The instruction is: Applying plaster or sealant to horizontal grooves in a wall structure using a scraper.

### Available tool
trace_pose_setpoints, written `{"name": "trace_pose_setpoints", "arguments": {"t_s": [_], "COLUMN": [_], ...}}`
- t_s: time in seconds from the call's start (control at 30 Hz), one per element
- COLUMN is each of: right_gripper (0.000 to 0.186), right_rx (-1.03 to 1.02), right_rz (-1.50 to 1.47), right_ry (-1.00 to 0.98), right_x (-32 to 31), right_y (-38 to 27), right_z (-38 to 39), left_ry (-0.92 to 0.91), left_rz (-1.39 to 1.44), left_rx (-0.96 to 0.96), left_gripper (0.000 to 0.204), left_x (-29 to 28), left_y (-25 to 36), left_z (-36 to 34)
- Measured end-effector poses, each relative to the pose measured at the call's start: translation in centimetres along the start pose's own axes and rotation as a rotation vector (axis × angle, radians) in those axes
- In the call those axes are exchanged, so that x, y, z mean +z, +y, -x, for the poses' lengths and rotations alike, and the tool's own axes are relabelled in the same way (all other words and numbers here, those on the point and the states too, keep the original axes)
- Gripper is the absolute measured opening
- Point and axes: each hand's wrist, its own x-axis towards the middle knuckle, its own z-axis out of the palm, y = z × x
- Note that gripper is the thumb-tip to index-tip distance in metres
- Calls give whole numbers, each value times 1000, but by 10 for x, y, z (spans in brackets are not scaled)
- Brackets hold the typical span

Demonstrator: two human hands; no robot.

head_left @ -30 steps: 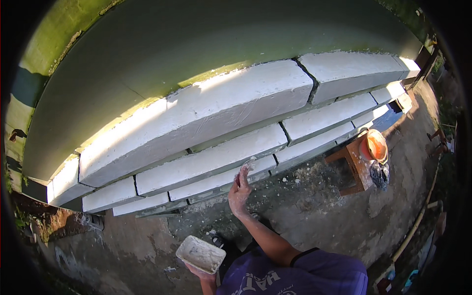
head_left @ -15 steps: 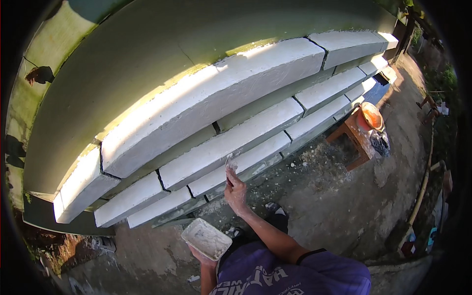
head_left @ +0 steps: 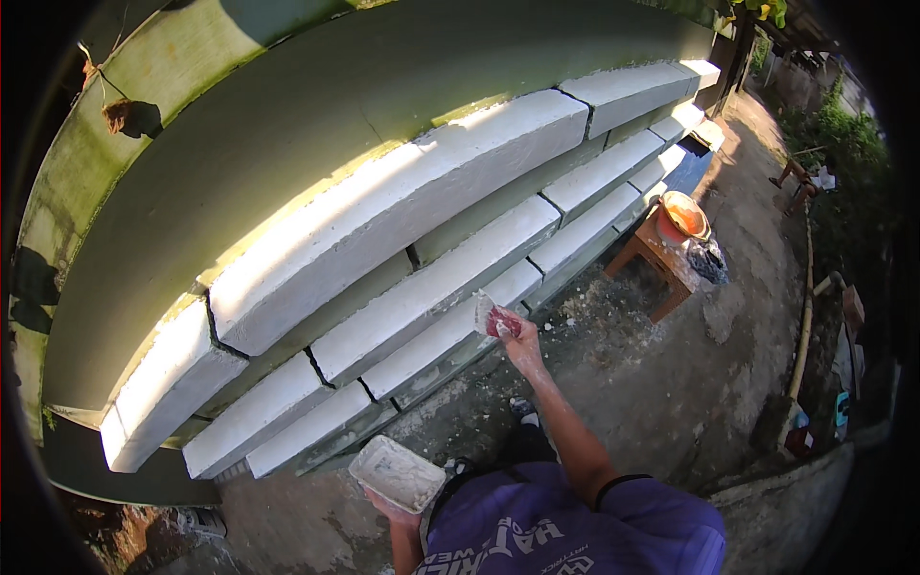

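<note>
Green wall (head_left: 316, 144) carries stepped rows of white blocks (head_left: 436, 287) above a stained floor (head_left: 642, 393). The 2 hands are well apart: the left hand (head_left: 388, 508) supports a tray (head_left: 381, 492) from beneath, probably keeping its paste (head_left: 407, 472) handy; the right hand (head_left: 524, 350) is clamped on a scraper (head_left: 491, 316), before the lower rows, perhaps angled up so nothing slides off. That scraper looks reddish, its tip whitened; the tray is pale, rectangular, smeared. An orange bucket (head_left: 678, 227) sits at the stool's (head_left: 661, 264) wall-side edge.
</note>
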Motion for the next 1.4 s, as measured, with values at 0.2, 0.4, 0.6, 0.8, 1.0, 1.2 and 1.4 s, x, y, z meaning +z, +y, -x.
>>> {"name": "trace_pose_setpoints", "arguments": {"t_s": [0.2, 0.4, 0.6, 0.8, 1.0, 1.2, 1.4], "right_gripper": [46, 42, 47, 57, 46, 38, 41], "right_rx": [-34, -227, -89, -302, -109, -232, -240], "right_rz": [201, 339, 497, 617, 244, 274, 334], "right_ry": [242, 711, 542, 267, 88, 603, 595], "right_x": [-48, -60, -7, 52, 28, -41, 7], "right_y": [-18, -14, 13, 22, -17, -23, -2], "right_z": [-48, -110, -102, -24, 13, -68, -105], "left_ry": [7, 35, 78, 128, 94, 108, 123], "left_rz": [31, 6, -60, -5, 80, 53, 78], "left_rx": [16, 63, 73, 59, 38, 54, 54], "left_gripper": [79, 77, 75, 74, 73, 73, 74], "left_x": [-6, 19, 21, 21, 20, 23, 11], "left_y": [-11, -26, -48, -60, -59, -52, -51], "left_z": [-8, -14, -16, -18, -21, -15, -9]}}
